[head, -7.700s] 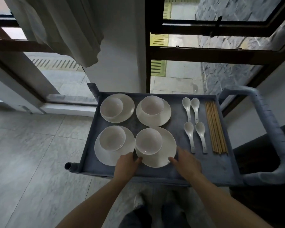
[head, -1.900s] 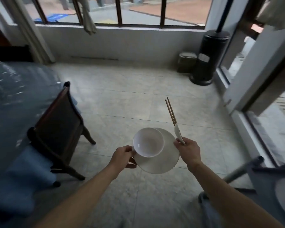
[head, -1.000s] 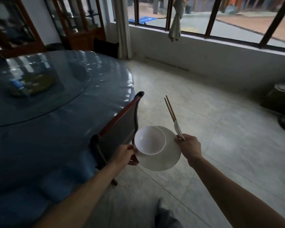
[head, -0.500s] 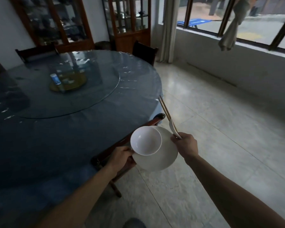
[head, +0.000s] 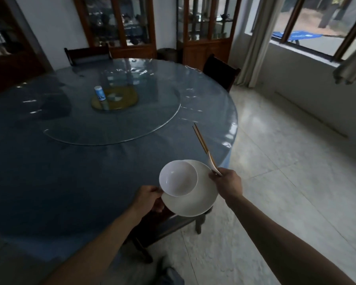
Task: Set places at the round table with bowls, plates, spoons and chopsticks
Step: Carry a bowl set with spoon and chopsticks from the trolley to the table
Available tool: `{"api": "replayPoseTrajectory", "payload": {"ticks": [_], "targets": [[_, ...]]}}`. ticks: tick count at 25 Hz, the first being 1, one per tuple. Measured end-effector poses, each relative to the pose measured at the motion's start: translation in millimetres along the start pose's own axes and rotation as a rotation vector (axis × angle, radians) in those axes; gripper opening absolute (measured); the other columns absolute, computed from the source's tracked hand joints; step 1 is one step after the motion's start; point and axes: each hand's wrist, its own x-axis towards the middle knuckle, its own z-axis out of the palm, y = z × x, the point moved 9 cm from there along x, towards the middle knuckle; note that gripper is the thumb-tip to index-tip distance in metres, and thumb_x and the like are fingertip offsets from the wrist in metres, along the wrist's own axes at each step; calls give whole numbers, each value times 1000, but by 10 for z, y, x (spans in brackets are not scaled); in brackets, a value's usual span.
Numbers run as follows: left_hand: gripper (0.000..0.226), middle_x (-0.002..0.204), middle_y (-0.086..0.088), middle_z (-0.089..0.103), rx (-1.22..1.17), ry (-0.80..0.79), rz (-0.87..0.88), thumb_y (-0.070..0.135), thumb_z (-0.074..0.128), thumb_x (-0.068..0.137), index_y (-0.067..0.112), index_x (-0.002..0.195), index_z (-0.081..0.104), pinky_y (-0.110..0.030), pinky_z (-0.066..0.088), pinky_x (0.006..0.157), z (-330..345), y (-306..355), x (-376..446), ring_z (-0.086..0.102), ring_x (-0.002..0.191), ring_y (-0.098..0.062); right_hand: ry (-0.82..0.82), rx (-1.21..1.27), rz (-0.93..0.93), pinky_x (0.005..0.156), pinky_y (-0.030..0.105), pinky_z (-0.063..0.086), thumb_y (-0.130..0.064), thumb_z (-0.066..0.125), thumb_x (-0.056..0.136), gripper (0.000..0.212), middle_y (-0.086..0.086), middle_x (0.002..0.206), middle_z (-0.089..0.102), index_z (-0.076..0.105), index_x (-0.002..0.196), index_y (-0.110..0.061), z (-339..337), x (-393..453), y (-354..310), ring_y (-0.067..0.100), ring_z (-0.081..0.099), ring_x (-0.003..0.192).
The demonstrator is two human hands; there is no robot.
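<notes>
A white plate [head: 193, 202] with a white bowl [head: 178, 178] standing on it hangs above the near right edge of the round table [head: 49, 171]. My left hand [head: 149, 199] grips the plate's left rim from below. My right hand [head: 227, 184] pinches a pair of wooden chopsticks [head: 200, 139] together with a white spoon [head: 212, 165], which point up and to the left over the table's edge.
A blue cloth under clear plastic covers the table. A glass turntable [head: 115, 120] bears a small blue-labelled bottle [head: 100, 93]. A dark chair [head: 162, 223] stands tucked under the table beneath the plate. More chairs [head: 220, 70] and wooden cabinets [head: 203, 23] line the far side. Tiled floor [head: 286, 171] lies to the right.
The view has swung left from the cart and the floor to the round table. The plate, bowl, chopsticks and spoon stay in the same hands and now hang over the table's edge.
</notes>
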Motion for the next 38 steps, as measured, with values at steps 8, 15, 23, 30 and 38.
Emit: {"api": "replayPoseTrajectory", "payload": {"ticks": [8, 15, 23, 30, 38], "targets": [[6, 66, -16, 68, 77, 134, -12, 6, 56, 96, 5, 92, 61, -37, 58, 59, -612, -5, 818, 65, 55, -26, -109, -96, -47, 53, 26, 42, -28, 67, 85, 10, -7, 64, 65, 71, 76, -25, 944, 911, -415, 11, 59, 63], [10, 65, -12, 72, 69, 220, -127, 6, 58, 91, 16, 94, 60, -36, 60, 55, -924, -380, 1218, 70, 55, -24, -195, -149, -26, 55, 32, 45, -32, 67, 82, 18, -1, 62, 65, 67, 71, -18, 1639, 1379, -486, 17, 61, 64], [17, 68, -11, 72, 118, 268, -304, 4, 52, 87, 9, 103, 57, -28, 55, 49, -983, -873, 1482, 71, 57, -21, -381, -286, -39, 57, 31, 43, -31, 66, 85, 15, -1, 66, 63, 66, 78, -18, 2413, 1740, -339, 19, 61, 66], [22, 60, -6, 70, 171, 288, -371, 3, 49, 82, 11, 101, 58, -27, 52, 46, -1033, -1142, 1628, 69, 52, -18, -487, -404, -157, 61, 28, 46, -33, 64, 88, 9, -3, 77, 67, 70, 91, -27, 2828, 1913, -346, 17, 62, 71], [13, 53, -8, 66, 253, 307, -319, 17, 49, 73, 14, 75, 61, -43, 59, 51, -1053, -1123, 1682, 66, 46, -23, -476, -458, -213, 60, 29, 46, -35, 61, 91, 15, 1, 89, 66, 67, 98, -23, 2941, 1930, -326, 17, 61, 75]]}}
